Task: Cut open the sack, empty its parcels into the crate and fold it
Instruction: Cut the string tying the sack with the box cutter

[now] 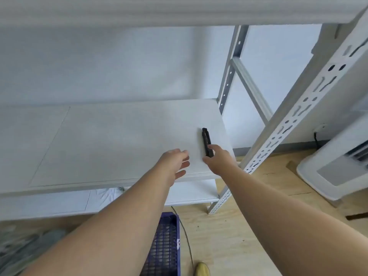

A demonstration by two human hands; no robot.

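Note:
A black utility knife point(206, 139) lies lengthwise on the white shelf board point(119, 140), near its right end. My right hand point(218, 159) reaches over the shelf edge and its fingertips touch the near end of the knife; a firm grip is not clear. My left hand point(175, 162) hovers just left of it over the shelf, fingers apart and holding nothing. A blue perforated crate point(165, 246) stands on the floor below, between my forearms. Something grey and blurred point(23, 248), perhaps the sack, lies at the bottom left.
White slotted steel uprights point(294, 116) frame the shelf on the right. A lower shelf point(191, 193) sits beneath. A white appliance point(338, 168) stands on the wooden floor at right. A thin cable point(186, 238) runs along the floor beside the crate. My shoe tip point(202, 269) shows below.

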